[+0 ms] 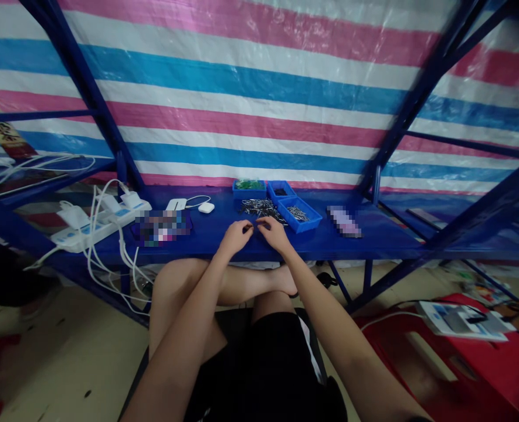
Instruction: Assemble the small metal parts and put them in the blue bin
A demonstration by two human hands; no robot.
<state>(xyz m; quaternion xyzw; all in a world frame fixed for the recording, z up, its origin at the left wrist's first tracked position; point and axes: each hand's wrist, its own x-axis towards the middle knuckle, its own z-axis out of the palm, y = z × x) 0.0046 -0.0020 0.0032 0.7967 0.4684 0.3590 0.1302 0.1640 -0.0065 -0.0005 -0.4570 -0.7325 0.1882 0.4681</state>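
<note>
My left hand (237,237) and my right hand (274,234) meet over the front edge of the blue table (215,249). Both have thumb and fingers pinched together, the fingertips almost touching. Something tiny and dark may be between them, too small to name. Just beyond the hands lies a loose pile of slim black and silver pieces (259,207), like screws or pins. Right of the pile, a blue tray (311,225) holds silvery slim pieces. Behind it stands a smaller blue tray (291,187) with dark bits, and to its left another blue tray (249,193) with green pieces.
Left on the table are a white power strip (77,237) with tangled cables, a blurred-out flat object (162,227), and a white earbud case (206,207). A phone-like object (344,221) lies right. Blue metal posts (411,99) slant on both sides; a red stool (483,375) stands lower right.
</note>
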